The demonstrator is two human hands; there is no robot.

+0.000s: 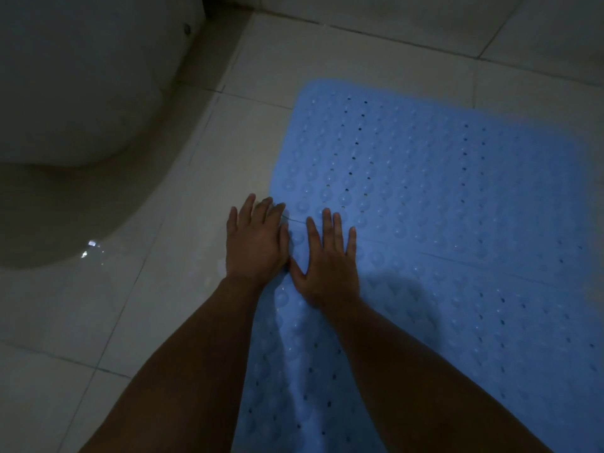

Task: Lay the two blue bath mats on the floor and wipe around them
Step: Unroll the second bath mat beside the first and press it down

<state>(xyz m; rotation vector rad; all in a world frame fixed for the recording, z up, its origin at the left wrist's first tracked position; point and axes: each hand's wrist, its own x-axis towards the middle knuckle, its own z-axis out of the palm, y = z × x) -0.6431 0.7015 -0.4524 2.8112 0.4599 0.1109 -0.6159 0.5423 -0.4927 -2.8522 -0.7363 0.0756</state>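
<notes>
Item: blue bath mat (425, 197), lying flat on the tiled floor (137, 322), just right of the toilet base (81, 93). Left hand (256, 243) and right hand (328, 263) are pressing side by side, fingers straight, gripping nothing, at the mat's toilet-side edge. Likely soft, floppy, light rubber; best pinched at an edge or corner.

This is a home bathroom, dimly lit. The rounded white ceramic base of a toilet (81, 93) fills the upper left, standing on a floor of large pale glossy tiles (359, 60) with thin dark grout lines. A small glint of light reflects off the wet-looking tile near it. A blue rubber bath mat with rows of bumps and drain holes (441, 191) lies flat on the floor.
</notes>
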